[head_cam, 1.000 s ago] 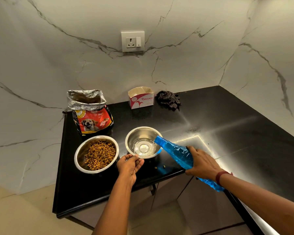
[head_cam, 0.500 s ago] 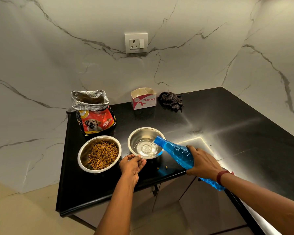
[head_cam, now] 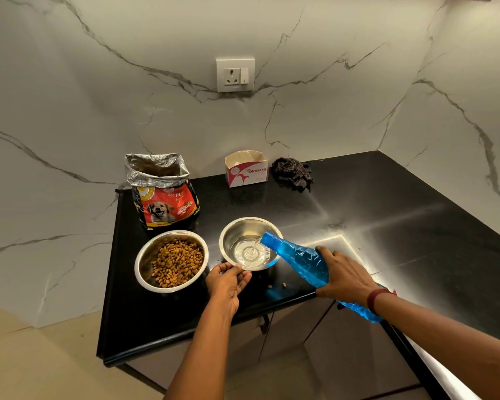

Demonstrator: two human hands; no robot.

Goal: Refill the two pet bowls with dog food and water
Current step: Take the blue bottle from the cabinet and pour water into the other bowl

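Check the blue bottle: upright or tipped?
Tipped. The blue bottle, held in the right hand, slants mouth-down over the water bowl, a thin stream running into it.

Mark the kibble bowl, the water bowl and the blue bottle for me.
kibble bowl (head_cam: 141, 265), head view, bare steel inner wall on its left side.
water bowl (head_cam: 244, 228), head view, far inner wall above the water.
blue bottle (head_cam: 302, 261), head view, middle of its body, ahead of the right hand (head_cam: 345, 277).
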